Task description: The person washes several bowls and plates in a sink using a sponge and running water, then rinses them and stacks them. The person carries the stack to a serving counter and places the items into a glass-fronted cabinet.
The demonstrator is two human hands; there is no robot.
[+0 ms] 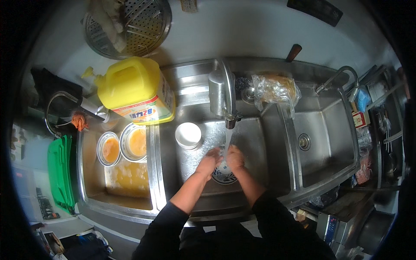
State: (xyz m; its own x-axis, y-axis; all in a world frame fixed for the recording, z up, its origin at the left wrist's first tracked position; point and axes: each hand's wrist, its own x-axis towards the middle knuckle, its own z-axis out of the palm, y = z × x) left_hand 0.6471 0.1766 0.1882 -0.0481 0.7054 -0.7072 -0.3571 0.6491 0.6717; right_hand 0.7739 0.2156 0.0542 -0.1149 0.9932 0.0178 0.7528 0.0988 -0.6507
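Note:
My left hand [211, 160] and my right hand [235, 157] are close together under the running water [228, 138] in the middle sink basin [191, 167]. Between and below them is a white dish with a blue pattern [224, 178]. Both hands are beside its upper part; my fingers are blurred, so whether they grip it or something smaller cannot be told. The steel faucet [230, 97] pours from above. To the left of my hands, a small stack of white bowls [188, 136] stands on the basin floor.
In the left basin, two patterned bowls [109, 150] [134, 143] sit in cloudy orange-brown water [128, 178]. A large yellow detergent jug [133, 87] stands behind it. A plastic-wrapped bundle [276, 90] lies on the back ledge. At right is another basin [328, 159] with a drain.

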